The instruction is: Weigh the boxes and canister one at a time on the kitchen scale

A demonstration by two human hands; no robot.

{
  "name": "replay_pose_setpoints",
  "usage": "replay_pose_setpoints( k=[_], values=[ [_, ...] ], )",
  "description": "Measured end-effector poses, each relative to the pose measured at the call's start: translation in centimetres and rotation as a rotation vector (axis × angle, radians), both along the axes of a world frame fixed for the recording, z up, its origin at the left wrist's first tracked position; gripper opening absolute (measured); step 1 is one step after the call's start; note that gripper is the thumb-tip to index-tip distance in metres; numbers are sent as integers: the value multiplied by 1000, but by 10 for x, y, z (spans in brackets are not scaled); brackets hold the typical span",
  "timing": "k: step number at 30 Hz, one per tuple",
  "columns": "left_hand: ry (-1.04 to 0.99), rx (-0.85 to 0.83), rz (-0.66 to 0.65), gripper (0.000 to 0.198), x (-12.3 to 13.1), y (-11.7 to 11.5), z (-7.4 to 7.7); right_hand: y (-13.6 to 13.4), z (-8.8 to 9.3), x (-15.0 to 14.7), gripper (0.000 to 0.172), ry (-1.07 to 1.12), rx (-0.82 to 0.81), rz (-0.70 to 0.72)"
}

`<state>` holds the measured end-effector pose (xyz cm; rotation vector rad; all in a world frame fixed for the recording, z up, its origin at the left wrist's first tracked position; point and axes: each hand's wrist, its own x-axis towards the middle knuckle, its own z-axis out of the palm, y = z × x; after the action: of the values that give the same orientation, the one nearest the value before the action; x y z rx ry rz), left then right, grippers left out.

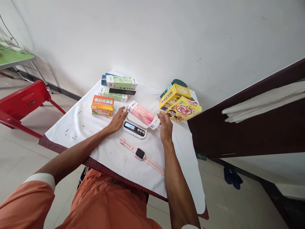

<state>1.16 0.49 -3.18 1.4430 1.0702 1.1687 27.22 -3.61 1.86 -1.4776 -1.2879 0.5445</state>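
Observation:
A long pink-and-white carton (143,114) lies slantwise across the top of a small white digital kitchen scale (134,129). The scale's display is lit with digits too small to read surely. At the carton's left end is my left hand (117,120), fingers stretched forward and nothing held; whether the fingertips touch the carton I cannot tell. Just past the right end, by an end flap, my right hand (166,127) is loosely bent with its fingers apart and holds nothing. A pink smartwatch (140,154) with its strap laid out flat rests in front of the scale.
An orange box (102,106) stands left, with green-and-white cartons (122,82) and a black one (122,91) behind. Yellow boxes (184,109) stand back right near the wall. The table has a white cloth (100,149). A red chair (26,101) is at the left.

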Motion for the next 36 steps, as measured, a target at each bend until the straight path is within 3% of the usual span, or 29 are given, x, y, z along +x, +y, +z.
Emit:
replay_pose_setpoints(
  k=[3,7,14,23,29,33,36],
  values=[
    [-16,11,-1,78,-1,1,-2,-3,-20,11,81,307,-29,-160],
    [-8,1,-28,82,-2,1,0,4,-37,17,82,489,-27,-236],
    [42,-2,-36,83,-1,-3,9,6,-39,15,77,451,-8,-238],
    [79,19,-22,87,-1,-1,8,2,-36,13,76,356,-31,-209],
    [43,2,-32,84,-2,-1,11,-8,-9,3,68,90,8,-101],
    [36,-5,-25,88,-3,1,12,-1,21,-18,76,-325,-18,47],
    [25,-15,-5,90,-2,1,12,12,42,-39,72,-652,-130,156]
  ],
)
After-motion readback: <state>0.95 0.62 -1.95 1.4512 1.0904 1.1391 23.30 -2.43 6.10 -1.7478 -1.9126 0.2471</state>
